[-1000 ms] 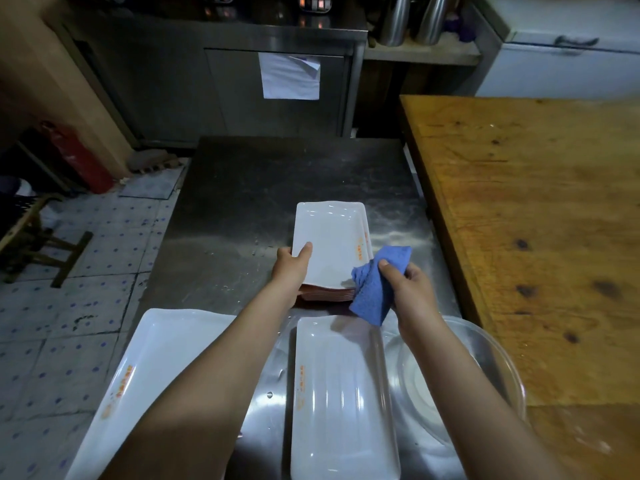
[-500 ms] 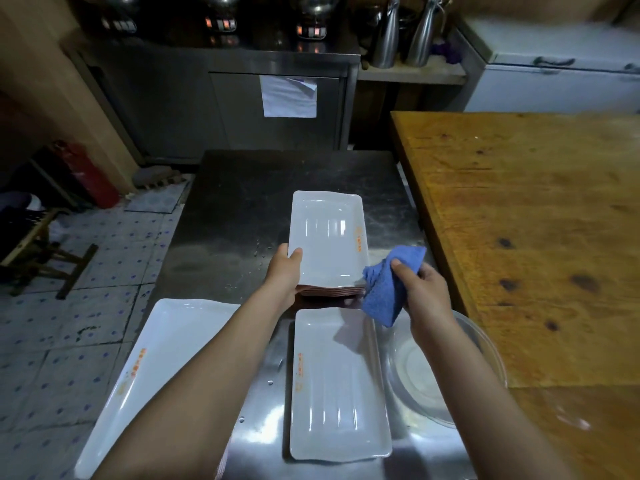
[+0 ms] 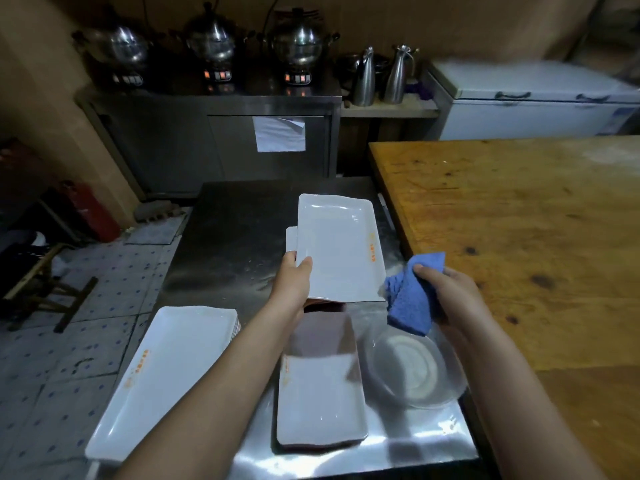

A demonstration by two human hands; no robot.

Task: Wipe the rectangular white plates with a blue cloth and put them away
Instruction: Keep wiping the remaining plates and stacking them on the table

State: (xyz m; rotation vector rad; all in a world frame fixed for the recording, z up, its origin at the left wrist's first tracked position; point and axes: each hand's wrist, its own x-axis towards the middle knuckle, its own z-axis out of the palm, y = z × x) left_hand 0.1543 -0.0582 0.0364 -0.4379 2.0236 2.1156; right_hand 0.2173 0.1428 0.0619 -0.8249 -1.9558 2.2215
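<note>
One plate (image 3: 341, 247) gripped by left hand (image 3: 294, 282), stack (image 3: 291, 240) beneath mostly hidden; right hand (image 3: 450, 292) clutches cloth (image 3: 410, 303).

Steel table (image 3: 225, 237) holds stacked white plates (image 3: 318, 403), glass bowl (image 3: 415, 372).

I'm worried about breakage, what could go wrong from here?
The left hand grips the raised plate by one corner only; it could slip onto the stack below. The right hand and blue cloth hang near the glass bowl, which a wiping stroke might knock. The large plate lies at the table's left edge; an elbow could nudge it off.
</note>
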